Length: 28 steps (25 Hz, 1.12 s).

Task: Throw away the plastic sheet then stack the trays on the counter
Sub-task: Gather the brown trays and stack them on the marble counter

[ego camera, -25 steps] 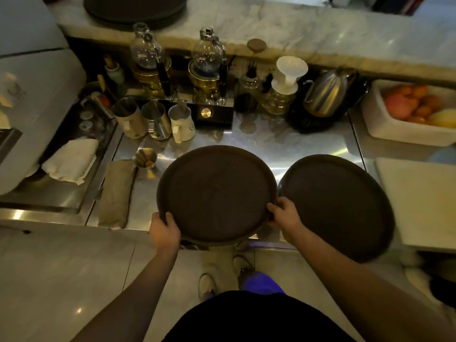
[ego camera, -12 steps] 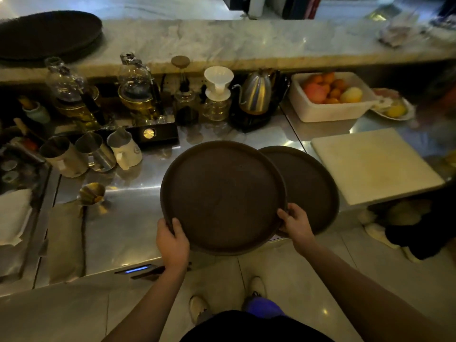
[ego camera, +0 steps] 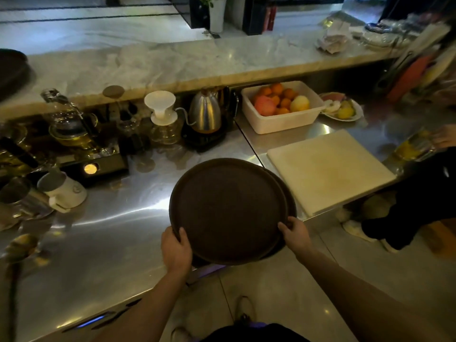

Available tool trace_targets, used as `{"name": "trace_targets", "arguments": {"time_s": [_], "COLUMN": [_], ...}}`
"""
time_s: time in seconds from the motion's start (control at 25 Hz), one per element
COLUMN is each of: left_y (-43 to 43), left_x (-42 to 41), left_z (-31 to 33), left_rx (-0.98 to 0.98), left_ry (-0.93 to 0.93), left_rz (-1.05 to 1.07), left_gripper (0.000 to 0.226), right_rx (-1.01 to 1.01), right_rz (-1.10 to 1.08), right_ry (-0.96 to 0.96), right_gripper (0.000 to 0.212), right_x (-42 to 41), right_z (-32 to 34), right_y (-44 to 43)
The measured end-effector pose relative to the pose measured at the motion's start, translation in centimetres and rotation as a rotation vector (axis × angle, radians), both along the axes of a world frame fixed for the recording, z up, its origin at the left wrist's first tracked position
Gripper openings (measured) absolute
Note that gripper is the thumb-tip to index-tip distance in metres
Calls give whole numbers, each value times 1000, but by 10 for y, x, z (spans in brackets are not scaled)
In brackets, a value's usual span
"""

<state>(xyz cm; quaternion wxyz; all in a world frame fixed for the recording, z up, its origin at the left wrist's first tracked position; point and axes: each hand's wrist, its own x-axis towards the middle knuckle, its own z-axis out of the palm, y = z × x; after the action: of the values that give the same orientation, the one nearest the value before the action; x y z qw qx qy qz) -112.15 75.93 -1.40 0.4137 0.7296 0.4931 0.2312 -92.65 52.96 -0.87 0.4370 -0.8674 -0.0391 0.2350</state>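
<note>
As both hands, left [ego camera: 176,250] and right [ego camera: 294,234], clasp the top tray [ego camera: 228,211] over a second tray [ego camera: 291,201] at the counter [ego camera: 111,230] edge, squaring the rims before lowering should seat it flush.

I can read no words, numbers or brand marks anywhere in front of me. The round tray [ego camera: 227,211] I hold is plain and dark at the frame's centre, and the white board [ego camera: 330,169] to its right is blank. The books or boxes [ego camera: 270,17] at the top edge are too dim and blurred for any lettering to show.
</note>
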Motion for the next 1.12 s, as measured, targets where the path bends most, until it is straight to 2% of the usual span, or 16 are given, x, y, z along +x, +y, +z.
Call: {"name": "trace_targets", "arguments": {"time_s": [0.52, 0.8, 1.12], "left_y": [-24, -28, -29], "left_x": [48, 51, 56], "left_z": [-16, -18, -14], "left_rx": [2, -14, -84], "left_ry": [172, 317, 327], "left_rz": [-101, -128, -101], "left_gripper": [25, 28, 34], "right_rx": [-78, -261, -330], "right_rz": [32, 105, 45], "right_ry": [-8, -193, -156], "right_gripper": [23, 15, 25], "right_x": [41, 52, 52], "right_z": [-25, -28, -28], "right_y": [-31, -34, -31]}}
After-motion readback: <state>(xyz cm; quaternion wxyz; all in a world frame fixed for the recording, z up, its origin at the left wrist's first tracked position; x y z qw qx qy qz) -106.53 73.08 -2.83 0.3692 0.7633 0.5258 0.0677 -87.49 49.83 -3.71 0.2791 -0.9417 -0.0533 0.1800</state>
